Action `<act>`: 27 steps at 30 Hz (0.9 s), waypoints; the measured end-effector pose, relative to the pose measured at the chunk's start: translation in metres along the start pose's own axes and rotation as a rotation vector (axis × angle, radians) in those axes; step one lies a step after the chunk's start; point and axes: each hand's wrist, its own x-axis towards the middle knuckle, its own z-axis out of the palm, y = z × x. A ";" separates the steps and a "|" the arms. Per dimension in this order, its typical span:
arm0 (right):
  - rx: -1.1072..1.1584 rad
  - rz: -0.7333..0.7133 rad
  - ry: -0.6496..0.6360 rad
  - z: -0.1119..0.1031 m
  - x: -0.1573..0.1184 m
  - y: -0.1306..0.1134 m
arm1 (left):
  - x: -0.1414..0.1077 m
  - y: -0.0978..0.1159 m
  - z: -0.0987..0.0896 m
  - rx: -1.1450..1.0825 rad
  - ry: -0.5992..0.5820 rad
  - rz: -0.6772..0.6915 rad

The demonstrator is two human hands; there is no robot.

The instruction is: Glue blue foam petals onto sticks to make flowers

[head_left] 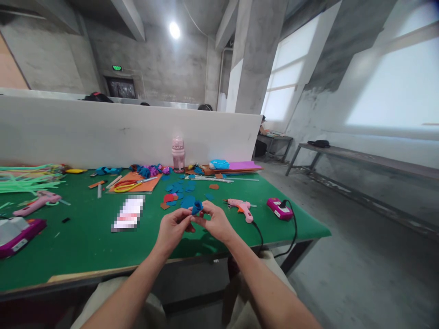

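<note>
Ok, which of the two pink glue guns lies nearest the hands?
The nearer glue gun is just right of the right hand, between it and a magenta power block; the other glue gun lies at the table's far left.

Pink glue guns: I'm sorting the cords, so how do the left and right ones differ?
The left glue gun has its handle towards the lower left; the right glue gun has its towards the lower right. The right one shows a black cord; the left one shows none. Both are pink.
</note>
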 end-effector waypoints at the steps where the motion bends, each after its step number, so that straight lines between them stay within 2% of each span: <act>1: 0.026 0.014 0.013 0.001 0.000 0.002 | 0.000 0.000 0.001 0.011 0.016 -0.004; 4: 0.090 0.052 0.036 0.003 0.001 0.006 | 0.001 -0.002 0.000 0.039 0.013 -0.003; 7: 0.054 0.040 0.066 0.000 0.001 0.005 | 0.002 -0.001 -0.006 0.064 -0.023 0.000; 11: -0.113 -0.013 0.140 -0.005 0.001 0.000 | 0.001 0.009 -0.015 0.180 0.152 0.125; 13: -0.156 -0.032 0.151 -0.005 0.001 -0.002 | -0.001 0.013 -0.016 0.181 0.199 0.206; 19: -0.181 -0.040 0.111 -0.001 0.001 -0.002 | -0.005 0.017 -0.009 0.231 0.163 0.371; 27: -0.186 -0.059 0.073 -0.001 -0.001 0.000 | -0.006 0.017 -0.009 0.298 0.133 0.436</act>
